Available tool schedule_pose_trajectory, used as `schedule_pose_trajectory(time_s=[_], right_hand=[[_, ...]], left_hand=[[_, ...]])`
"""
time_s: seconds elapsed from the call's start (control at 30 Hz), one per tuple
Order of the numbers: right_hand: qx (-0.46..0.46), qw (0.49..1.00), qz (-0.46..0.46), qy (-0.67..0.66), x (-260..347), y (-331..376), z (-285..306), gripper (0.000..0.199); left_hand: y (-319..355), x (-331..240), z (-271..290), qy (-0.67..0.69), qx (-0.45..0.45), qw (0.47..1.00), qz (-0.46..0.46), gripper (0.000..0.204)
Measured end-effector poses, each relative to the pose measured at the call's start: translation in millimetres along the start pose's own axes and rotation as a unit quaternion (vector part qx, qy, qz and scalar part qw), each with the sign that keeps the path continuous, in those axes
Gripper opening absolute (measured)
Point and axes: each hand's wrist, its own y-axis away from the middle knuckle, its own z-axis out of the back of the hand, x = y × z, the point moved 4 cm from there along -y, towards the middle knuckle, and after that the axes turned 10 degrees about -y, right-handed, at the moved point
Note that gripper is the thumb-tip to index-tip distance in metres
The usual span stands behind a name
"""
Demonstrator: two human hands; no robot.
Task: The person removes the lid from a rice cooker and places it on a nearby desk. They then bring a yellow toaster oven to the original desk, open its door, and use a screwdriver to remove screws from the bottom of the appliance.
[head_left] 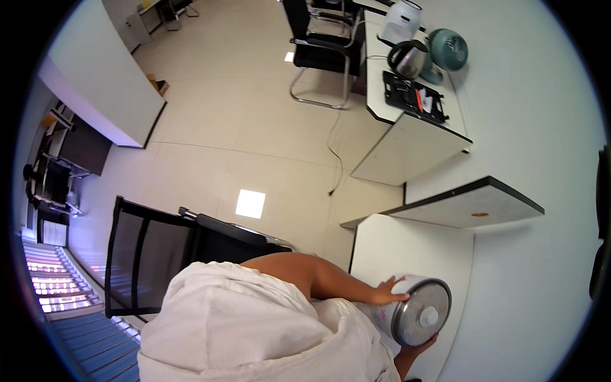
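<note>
A white rice cooker (388, 312) with a pink flower pattern is between my two hands, over a white desk (407, 248) by the wall. Its round steel lid (417, 318) with a white knob is on and faces up toward me. My left hand (388, 294) grips the near upper side, thumb and fingers spread along the body just under the lid's rim. Against the opposite side my right hand (417, 350) is pressed, its fingers curled at the lower edge and partly hidden by the cooker. Whether the base touches the desk is hidden.
A low partition (471, 204) borders the desk. Beyond it, another desk holds an open black tool case (414, 97), a steel kettle (409, 59), a green fan (447, 49) and a white appliance (401, 22). Black chairs (324, 51) stand nearby; a cable (332, 153) lies on the floor.
</note>
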Motion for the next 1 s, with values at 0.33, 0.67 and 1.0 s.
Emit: schedule_pose_trajectory(time_s=[0.33, 0.67, 1.0], right_hand=[[-0.006, 0.997, 0.069, 0.025, 13.3, 52.6, -66.1, 0.069], [0.131, 0.985, -0.060, 0.095, -72.1, 59.0, -192.0, 0.072], [0.281, 0.932, -0.155, 0.165, -181.8, 5.3, -353.0, 0.080]], left_hand=[[41.5, -44.6, 20.5, 0.090, -0.067, 0.987, -0.115, 0.100], [182.7, -74.1, 170.6, 0.147, -0.125, 0.981, 0.002, 0.080], [218.5, -46.7, 321.3, 0.196, -0.296, 0.935, -0.017, 0.075]])
